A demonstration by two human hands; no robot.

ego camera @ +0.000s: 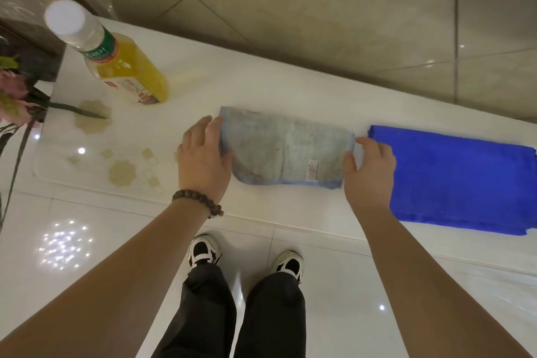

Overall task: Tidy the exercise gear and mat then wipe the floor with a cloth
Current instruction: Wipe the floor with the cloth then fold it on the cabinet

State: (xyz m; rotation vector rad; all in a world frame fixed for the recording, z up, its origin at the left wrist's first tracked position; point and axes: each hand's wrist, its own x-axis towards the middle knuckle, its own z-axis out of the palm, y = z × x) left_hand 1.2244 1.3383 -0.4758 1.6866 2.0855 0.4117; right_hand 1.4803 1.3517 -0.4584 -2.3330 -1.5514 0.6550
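A pale grey-blue folded terry cloth (286, 150) with a small white sewn-in label lies flat on the glossy white tabletop (261, 87), about midway along it and close to its near edge. The left hand (203, 157) holds the cloth's left end, thumb on top and fingers curled at the edge; a dark wooden bead bracelet (200, 203) circles that wrist. The right hand (369, 167) pinches the cloth's right end, thumb over the blue hem, the other fingers curled beside it.

Just right of the cloth, a bright blue folded microfibre towel (453, 177) lies flat toward the right end of the tabletop, its far right side cut off by the frame.

Near the far left corner stands a clear plastic bottle (116, 58) with a white cap and green-banded label, more than half full of yellow liquid; its print is too small to read. Pink flowers with dark stems (17, 102) intrude at the left edge, their container hidden.
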